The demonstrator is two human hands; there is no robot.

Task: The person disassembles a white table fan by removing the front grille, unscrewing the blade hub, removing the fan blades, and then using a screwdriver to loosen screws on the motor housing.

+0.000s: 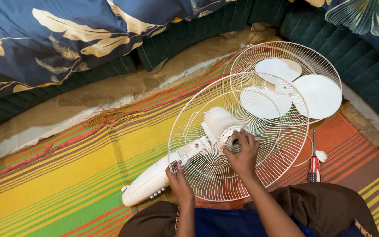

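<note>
A white fan lies on its side on a striped mat. Its rear wire guard (207,145) stands around the motor housing (218,120). My right hand (242,153) grips the round nut or hub (232,140) at the guard's centre. My left hand (180,182) holds the lower edge of the guard, next to the fan's white stand and control body (152,180). Behind lies the front wire guard (325,66) with the white fan blade (286,90) resting in it.
A red-and-white screwdriver (314,164) and a small white cap (321,155) lie on the mat to the right. A thin white ring (305,160) lies next to them. Dark green quilted cushions (189,30) and blue floral bedding (44,35) border the mat (66,175).
</note>
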